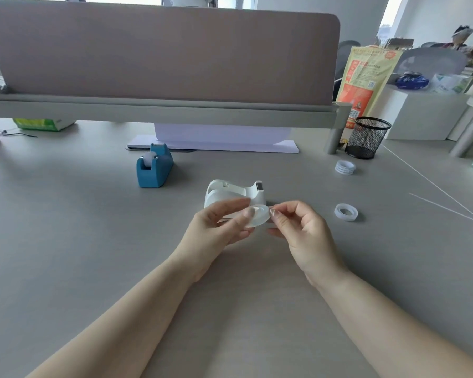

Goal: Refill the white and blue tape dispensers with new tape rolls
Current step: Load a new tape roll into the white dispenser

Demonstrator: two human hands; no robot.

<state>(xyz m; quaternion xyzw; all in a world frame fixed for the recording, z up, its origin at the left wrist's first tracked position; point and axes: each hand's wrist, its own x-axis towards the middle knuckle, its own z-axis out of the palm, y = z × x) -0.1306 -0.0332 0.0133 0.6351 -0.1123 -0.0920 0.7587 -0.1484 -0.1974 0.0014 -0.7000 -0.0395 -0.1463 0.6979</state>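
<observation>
While the grey table [93, 241] spreads wide under both forearms, a tall divider panel [159, 55] stands at its far edge, well beyond the hands. Far off to the right of them sit an orange bag [362, 77] and a black mesh cup [366, 137]. Beyond and to the left of the left hand [216, 227] stands the blue dispenser [154, 167], a white roll sitting in it. Just behind both hands, partly hidden by the fingers, lies the white dispenser [235, 193]. Off to the right of the right hand [298, 227] lies a tape roll [346, 212] flat on the table, with a second roll [345, 167] farther back. Between the hands, above the table, is a clear tape roll [257, 218]: the left grip pinches its left side, thumb on top, and the right grip is closed at its right edge.
</observation>
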